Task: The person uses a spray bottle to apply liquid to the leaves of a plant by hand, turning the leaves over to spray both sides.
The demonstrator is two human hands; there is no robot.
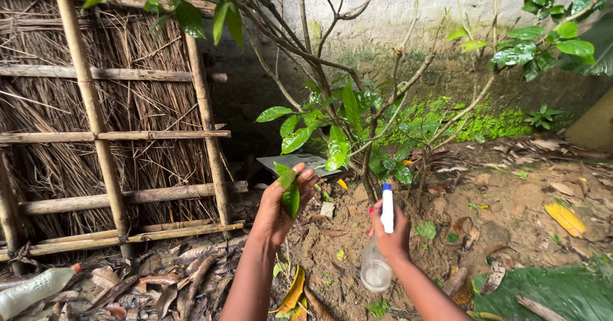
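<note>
From the head camera, we cup a green leaf [290, 196] in our left hand [278, 209], fingers curled around it, below the shrub [345, 113]. Our right hand [388, 235] grips a clear spray bottle [378, 257] upright just beside it. We judge the nozzle should face the leaf squarely, forearms raised and steady.

Open air is left between the left hand [276, 207] and the right hand [389, 235], above bare soil [511, 206]. Ahead, passage is blocked by the shrub's branches [357, 104] and leaves. The left side is closed off by a bamboo fence [102, 136]; behind the shrub, a mossy wall [447, 59] is met.
</note>
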